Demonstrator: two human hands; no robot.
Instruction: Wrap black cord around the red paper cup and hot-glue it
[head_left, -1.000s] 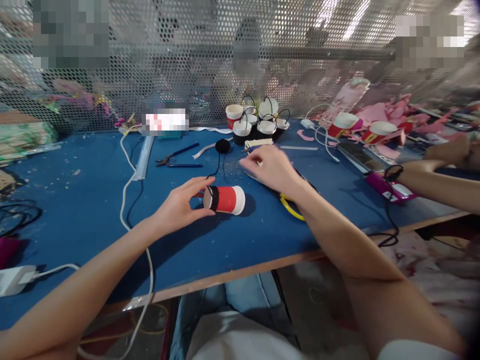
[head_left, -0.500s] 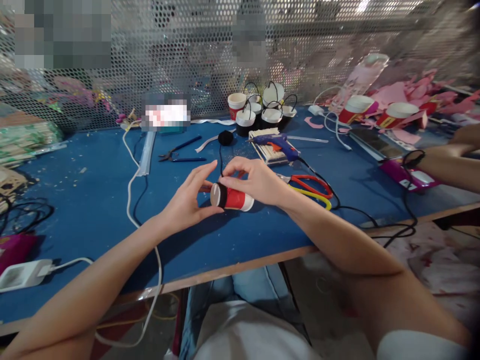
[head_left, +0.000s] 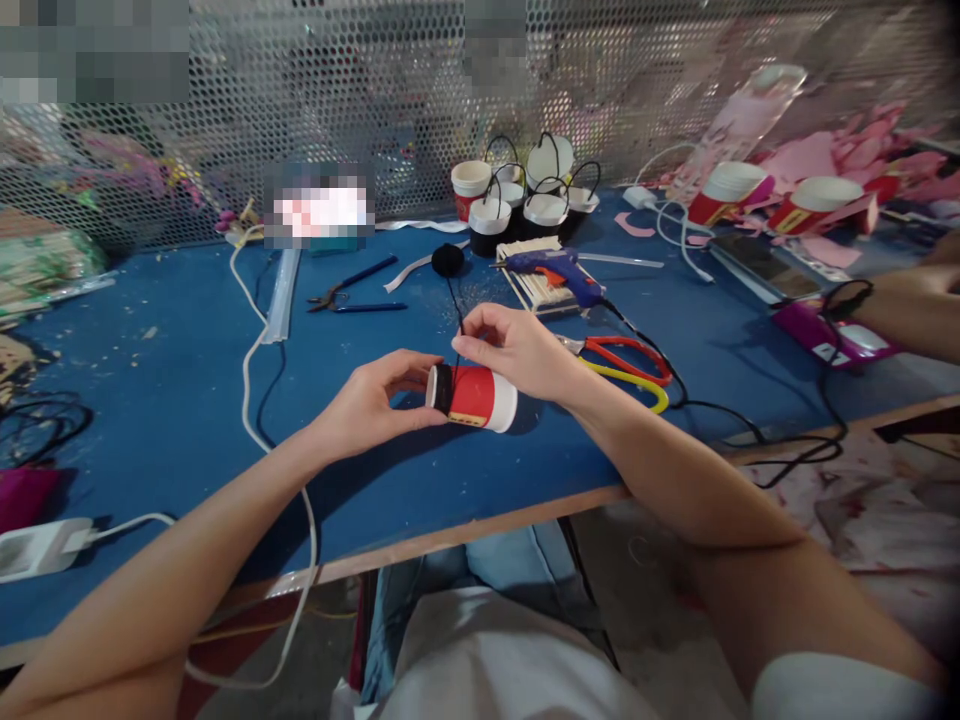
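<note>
Red paper cup (head_left: 474, 396) was lying on its side over the blue table (head_left: 150, 400), a black band around its bottom end, and we had both hands on it. Our left hand (head_left: 371, 402) was closed around that banded end, thumb and fingers clamped on the cup. Our right hand (head_left: 517, 350) sat just above the cup, thumb and forefinger pinched together on a thin black cord (head_left: 454, 305) that ran back to a little black spool (head_left: 448, 260) further up the table. Just right of that hand were the red scissors (head_left: 626, 355) and the yellow ones under them, and behind them the blue glue gun (head_left: 551, 270) resting on a pile of sticks. Finished white-rimmed cups with black handles (head_left: 525, 195) stood by the mesh screen. Pliers (head_left: 352, 295) lay off to the left. Someone else's arm (head_left: 911, 310) was at the far right.
</note>
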